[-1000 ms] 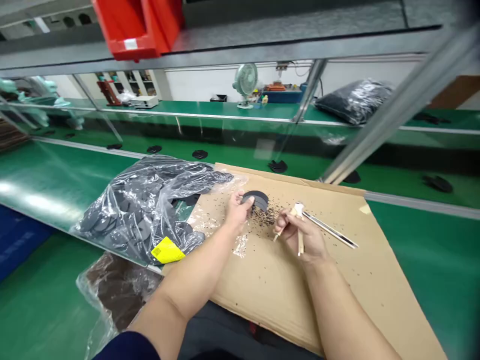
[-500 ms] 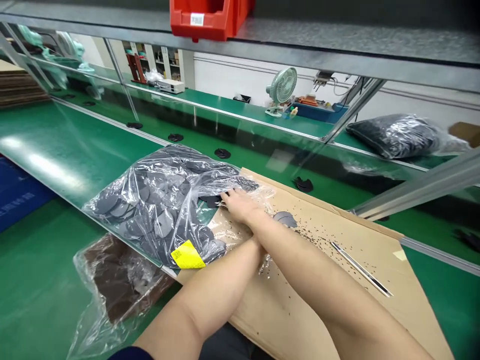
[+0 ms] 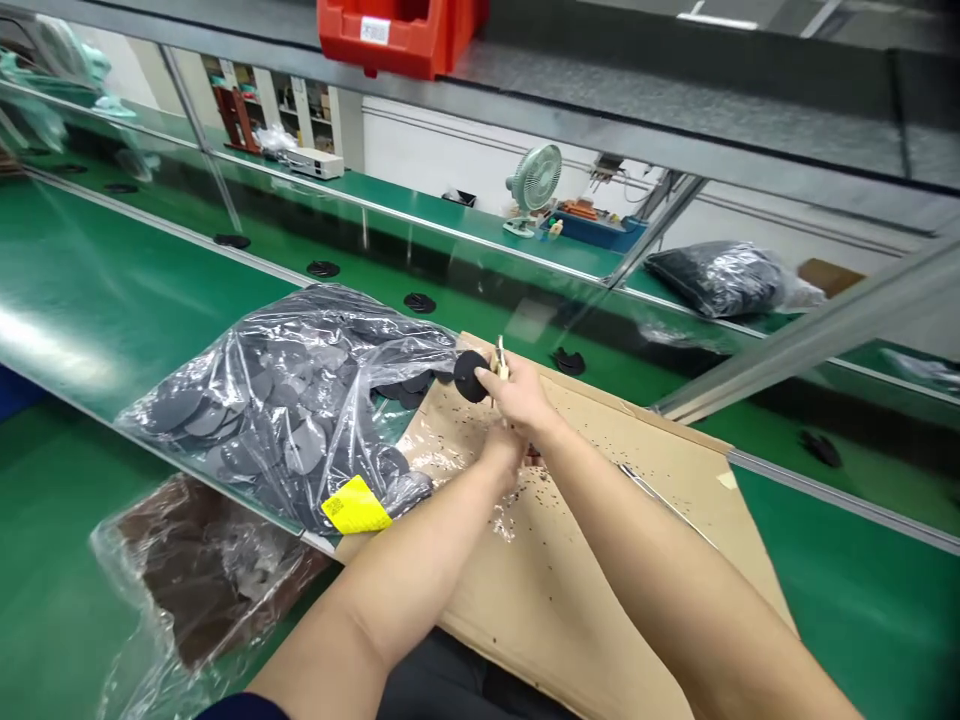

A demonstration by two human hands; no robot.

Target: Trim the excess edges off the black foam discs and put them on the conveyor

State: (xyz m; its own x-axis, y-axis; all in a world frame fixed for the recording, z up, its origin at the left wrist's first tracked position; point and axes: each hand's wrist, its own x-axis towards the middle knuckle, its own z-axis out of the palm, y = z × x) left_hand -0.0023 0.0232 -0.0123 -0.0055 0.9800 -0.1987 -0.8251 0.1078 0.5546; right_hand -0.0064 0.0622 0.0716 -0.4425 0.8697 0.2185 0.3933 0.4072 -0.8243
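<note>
My right hand (image 3: 522,396) is over the cardboard sheet (image 3: 555,590), its fingers closed on a round black disc (image 3: 472,377). A small metal and pale-yellow tool (image 3: 500,358) also sticks up from these fingers; its kind is unclear. Just below, my left hand (image 3: 504,456) is close to the right wrist, its fingers mostly hidden. To the left lies a clear plastic bag (image 3: 289,390) full of dark grey discs, with a yellow label (image 3: 355,505). Tiny dark bits are scattered over the cardboard around both hands.
A red bin (image 3: 401,35) sits on the metal shelf (image 3: 675,125) overhead. Small piles of black discs (image 3: 420,302) line the green conveyor behind the cardboard. A brown box (image 3: 199,560) lined with plastic stands below the bench edge. A slanted metal post (image 3: 780,335) rises at right.
My right hand has come back from the bag's opening and now holds up a black disc with the small tool. The camera view has turned somewhat to the right.
</note>
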